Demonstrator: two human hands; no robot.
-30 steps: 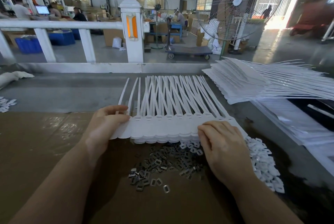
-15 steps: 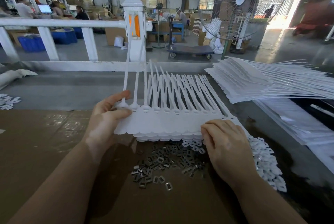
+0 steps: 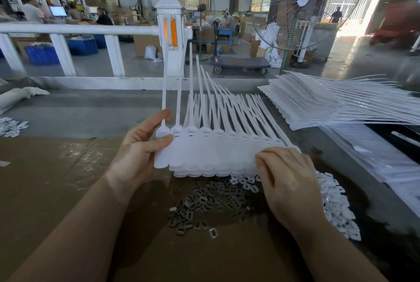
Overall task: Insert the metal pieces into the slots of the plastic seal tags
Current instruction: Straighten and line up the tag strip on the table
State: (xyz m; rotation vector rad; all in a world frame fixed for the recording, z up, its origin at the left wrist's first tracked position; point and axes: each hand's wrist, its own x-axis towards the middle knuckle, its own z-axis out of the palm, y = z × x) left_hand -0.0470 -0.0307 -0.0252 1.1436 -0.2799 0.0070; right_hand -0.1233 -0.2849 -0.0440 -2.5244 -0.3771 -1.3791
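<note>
There, both hands were on a fanned row of white plastic seal tags (image 3: 218, 154) lifted over the cardboard sheet (image 3: 45, 179) that covered the near part of the workbench. The left hand (image 3: 138, 152) pinched the leftmost end of the row, thumb across the flat face of the end tag and a finger behind its thin tail. The right hand (image 3: 288, 181) gripped the rightmost end, fingers curled over the tags' flat bodies. The left side of the row was raised, so the long tails there stood nearly upright, while those toward the right lay lower and slanted away toward the far edge of the bench.

Just under the row, on the cardboard, lay a loose heap of small dark metal pieces (image 3: 204, 204). Beside them, toward the right edge and partly hidden by the right hand, sat a heap of small white plastic pieces (image 3: 336, 204). A large stack of more tags (image 3: 329, 102) lay at the far right corner of the bench. A white railing (image 3: 75, 29) ran beyond the far edge, and a standing fan (image 3: 302, 2) stood behind it.
</note>
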